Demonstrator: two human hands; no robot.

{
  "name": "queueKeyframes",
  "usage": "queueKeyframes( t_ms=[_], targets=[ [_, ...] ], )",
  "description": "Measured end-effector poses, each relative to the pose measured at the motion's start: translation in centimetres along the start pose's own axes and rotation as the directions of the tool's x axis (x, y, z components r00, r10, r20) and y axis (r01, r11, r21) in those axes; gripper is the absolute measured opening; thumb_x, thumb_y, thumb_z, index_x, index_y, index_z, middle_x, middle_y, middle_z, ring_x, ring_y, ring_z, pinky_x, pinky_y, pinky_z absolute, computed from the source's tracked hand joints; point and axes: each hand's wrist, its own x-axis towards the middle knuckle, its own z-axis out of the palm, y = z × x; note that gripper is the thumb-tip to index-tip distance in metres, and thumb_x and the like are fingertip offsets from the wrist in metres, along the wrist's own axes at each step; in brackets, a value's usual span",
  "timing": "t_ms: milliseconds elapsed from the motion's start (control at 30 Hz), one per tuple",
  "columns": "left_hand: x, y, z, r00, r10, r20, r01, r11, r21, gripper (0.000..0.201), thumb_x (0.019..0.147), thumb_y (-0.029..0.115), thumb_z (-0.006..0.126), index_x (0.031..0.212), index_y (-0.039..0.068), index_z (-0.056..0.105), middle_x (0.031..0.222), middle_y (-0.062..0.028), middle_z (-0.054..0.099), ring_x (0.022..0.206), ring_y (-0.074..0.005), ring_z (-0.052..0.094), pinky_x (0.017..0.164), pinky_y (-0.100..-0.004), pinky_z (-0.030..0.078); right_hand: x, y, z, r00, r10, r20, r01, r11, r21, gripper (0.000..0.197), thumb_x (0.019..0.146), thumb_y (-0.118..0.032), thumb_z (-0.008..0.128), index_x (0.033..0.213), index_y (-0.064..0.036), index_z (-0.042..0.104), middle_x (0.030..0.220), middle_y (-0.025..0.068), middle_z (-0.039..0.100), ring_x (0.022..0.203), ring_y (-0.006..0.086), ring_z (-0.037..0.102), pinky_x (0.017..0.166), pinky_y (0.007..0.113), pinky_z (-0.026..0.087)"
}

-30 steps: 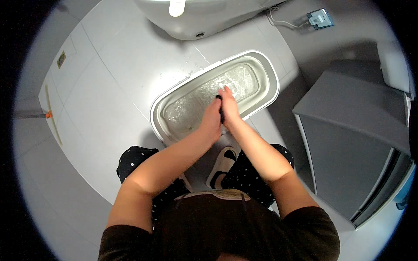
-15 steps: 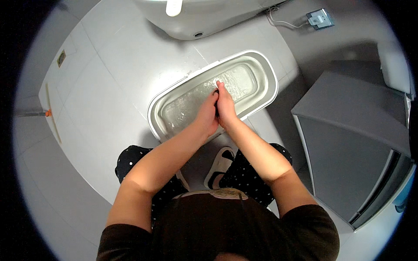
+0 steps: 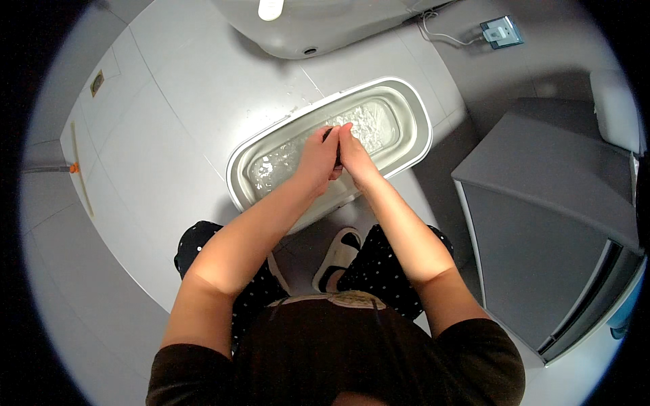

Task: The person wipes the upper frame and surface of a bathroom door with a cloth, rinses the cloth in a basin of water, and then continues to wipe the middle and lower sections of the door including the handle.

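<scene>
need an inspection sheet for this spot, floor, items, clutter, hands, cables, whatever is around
Surface: light grey tiled floor, the basin standing on it.
Job's things: oblong pale basin holding rippled water; dark item above it, mostly hidden, kind not clear.
Clutter: a few water drops on the tiles beside the basin's far rim.
Hands: left hand and right hand close together over the basin, the dark item clasped between them.
Cables: thin light cable running to a plug at the wall, upper right.
Surroundings: grey cabinet at right; smooth pale fixture at top; small floor drain at upper left.
</scene>
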Motion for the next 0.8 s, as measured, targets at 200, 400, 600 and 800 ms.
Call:
queueKeyframes(
  t_ms=[200, 400, 600, 800],
  targets=[
    [-0.5, -0.2, 0.4, 0.991, -0.135, 0.022, 0.134, 0.991, 0.021, 0.053, 0.093, 0.06, 0.037, 0.08, 0.01, 0.049, 0.058, -0.0005, 0.04, 0.044, -0.012, 0.035, 0.038, -0.0281, 0.024, -1.7, 0.0, 0.2, 0.987, -0.15, -0.058, 0.137, 0.974, -0.179, 0.067, 0.095, -0.06, 0.025, 0.081, -0.0037, 0.059, 0.068, 0.0089, 0.064, 0.066, 0.022, 0.066, 0.083, 0.032, 0.047],
    [-0.3, -1.8, -0.1, 0.987, -0.131, -0.097, 0.129, 0.991, -0.028, 0.063, 0.091, 0.068, 0.024, 0.077, 0.012, 0.049, 0.059, 0.0004, 0.043, 0.043, -0.0116, 0.034, 0.037, -0.0273, 0.022, -2.8, -1.1, 1.6, 0.993, -0.017, -0.115, 0.005, 0.995, -0.096, 0.072, 0.094, -0.062, 0.024, 0.077, -0.0038, 0.062, 0.062, 0.0103, 0.063, 0.054, 0.0223, 0.062, 0.088, 0.035, 0.04],
    [-0.2, -2.7, 0.1, 0.989, 0.025, -0.147, -0.008, 0.993, 0.115, 0.055, 0.098, 0.05, 0.028, 0.078, 0.005, 0.052, 0.065, -0.0038, 0.049, 0.051, -0.0155, 0.044, 0.043, -0.0326, 0.035, -2.3, -0.2, 2.2, 0.957, -0.161, -0.243, 0.112, 0.973, -0.201, 0.065, 0.096, -0.053, 0.028, 0.08, -0.0015, 0.066, 0.075, 0.0183, 0.065, 0.077, 0.0333, 0.062, 0.081, 0.039, 0.035],
    [0.3, -3.5, 0.1, 0.972, 0.156, -0.177, -0.139, 0.985, 0.106, 0.041, 0.098, 0.039, 0.034, 0.082, 0.008, 0.055, 0.065, -0.003, 0.05, 0.051, -0.0126, 0.043, 0.039, -0.03, 0.03, -2.8, -1.2, 2.2, 0.924, -0.263, -0.278, 0.188, 0.944, -0.271, 0.053, 0.095, -0.039, 0.033, 0.078, -0.0007, 0.065, 0.078, 0.0203, 0.065, 0.077, 0.0352, 0.06, 0.078, 0.042, 0.032]
  ],
)
